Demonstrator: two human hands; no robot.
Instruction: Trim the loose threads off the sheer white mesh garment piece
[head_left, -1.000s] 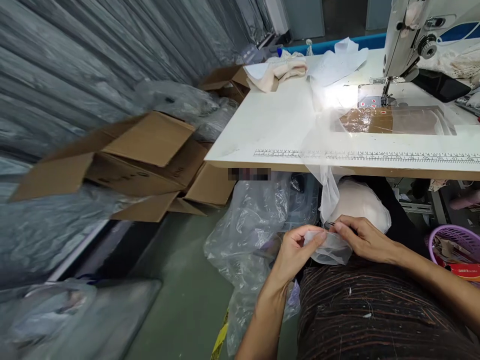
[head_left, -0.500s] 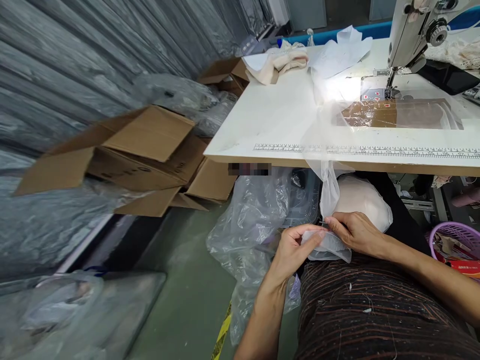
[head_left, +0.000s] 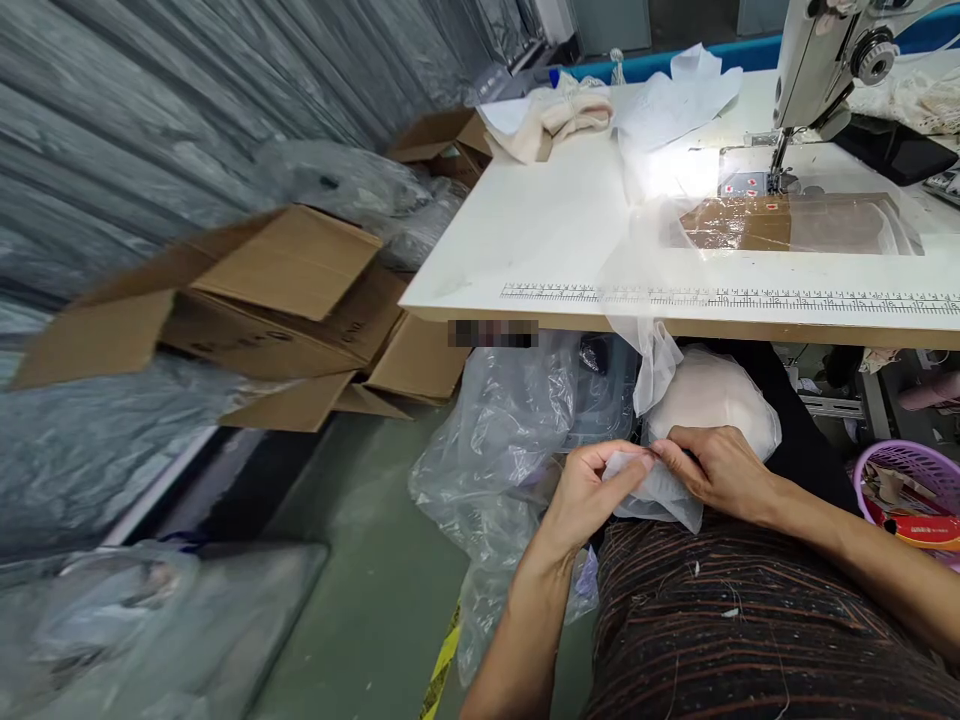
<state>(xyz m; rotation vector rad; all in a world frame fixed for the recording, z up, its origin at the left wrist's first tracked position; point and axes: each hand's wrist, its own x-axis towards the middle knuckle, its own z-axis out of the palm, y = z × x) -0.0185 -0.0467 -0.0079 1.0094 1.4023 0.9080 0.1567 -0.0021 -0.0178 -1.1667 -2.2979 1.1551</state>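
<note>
Above my lap, my left hand [head_left: 596, 490] pinches a piece of sheer white fabric [head_left: 664, 495] between thumb and fingers. My right hand [head_left: 716, 465] is closed too, its thumb and fingertip meeting the left fingertips at the fabric's upper edge. Whatever small thing may be between the right fingertips is hidden. Just beyond the hands, a strip of the same sheer cloth [head_left: 656, 365] hangs over the table edge. A rounded, pale, cloth-covered form [head_left: 716, 395] rests behind my right hand.
A sewing machine [head_left: 825, 75] stands on the white table [head_left: 540, 235], whose front edge bears a ruler scale. White cloth [head_left: 675, 105] lies left of the needle. Left are open cardboard boxes [head_left: 289, 265] and a clear plastic bag [head_left: 502, 430]. A purple basket [head_left: 911, 460] stands right.
My fingertips have come together, and the thin dark sliver seen between them is out of sight. The hanging strip has swung slightly and its lower end sits higher.
</note>
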